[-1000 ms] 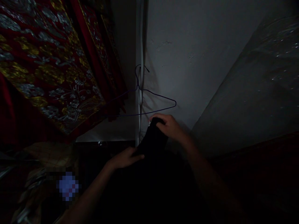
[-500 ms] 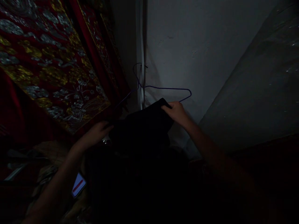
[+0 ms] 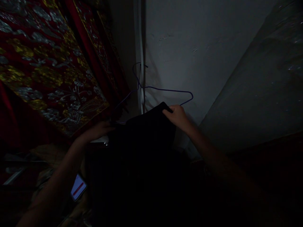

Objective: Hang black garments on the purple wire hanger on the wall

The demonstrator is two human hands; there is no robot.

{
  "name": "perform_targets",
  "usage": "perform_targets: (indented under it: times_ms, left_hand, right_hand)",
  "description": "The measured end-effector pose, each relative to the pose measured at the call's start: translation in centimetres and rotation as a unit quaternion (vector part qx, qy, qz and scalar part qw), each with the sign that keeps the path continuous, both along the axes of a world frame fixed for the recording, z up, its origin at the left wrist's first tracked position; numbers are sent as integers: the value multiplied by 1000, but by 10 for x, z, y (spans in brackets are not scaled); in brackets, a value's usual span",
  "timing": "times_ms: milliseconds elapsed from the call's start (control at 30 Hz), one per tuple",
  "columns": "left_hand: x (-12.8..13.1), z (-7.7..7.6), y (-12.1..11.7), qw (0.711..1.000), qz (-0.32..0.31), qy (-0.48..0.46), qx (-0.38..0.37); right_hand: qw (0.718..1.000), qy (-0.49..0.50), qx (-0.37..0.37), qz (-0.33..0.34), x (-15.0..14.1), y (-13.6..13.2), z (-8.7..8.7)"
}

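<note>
A dark garment (image 3: 146, 132), nearly black in the dim light, is draped over the lower part of a purple wire hanger (image 3: 170, 90). My right hand (image 3: 177, 116) pinches its upper right corner between thumb and fingers. At the upper left edge of the cloth, my left hand (image 3: 100, 130) has its fingers closed on the fabric. The hanger's hook is up by a thin pale pipe or cable (image 3: 142, 47) on the wall. Shadow hides the lower part of the garment, and its exact kind cannot be made out.
Red cloth with gold and silver embroidery (image 3: 47, 69) hangs at the left. A phone with a lit screen (image 3: 78, 187) lies at lower left among dim clutter. Behind the hanger is a grey wall (image 3: 203, 37); a shiny sheet-like surface (image 3: 260, 85) covers the right side.
The view has shifted slightly. Both hands keep their hold on the dark cloth, which sits a little lower and to the left; a bit more of the hanger's lower wire shows near my left hand.
</note>
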State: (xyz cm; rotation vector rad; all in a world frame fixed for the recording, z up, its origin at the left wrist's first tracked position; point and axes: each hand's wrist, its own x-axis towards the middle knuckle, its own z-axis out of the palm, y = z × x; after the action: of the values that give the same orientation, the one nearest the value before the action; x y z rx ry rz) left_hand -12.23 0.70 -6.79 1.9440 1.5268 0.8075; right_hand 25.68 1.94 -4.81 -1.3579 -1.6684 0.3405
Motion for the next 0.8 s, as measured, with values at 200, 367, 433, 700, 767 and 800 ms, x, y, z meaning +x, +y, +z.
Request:
perform_targets:
  times_ms: [200,367,433,700,767,800]
  left_hand:
    - [25,44,-10,964,28,84,252]
    - [47,61,2,942,-36,55,328]
    - [48,64,5,946,-67,72,309]
    - [33,78,4,934,-32,82,346]
    - [26,80,10,922,17,73,380]
    - [24,80,14,922,35,65,379]
  right_hand:
    - [998,20,-58,28,-6,-4,-8]
    - [997,6,19,77,-9,-14,-16]
    - [990,6,139,24,2,-11,-10]
    - [987,61,-125,83,79,19,36]
    - [950,104,-241,168,81,14,44]
    - [938,136,-256,191,77,12,46]
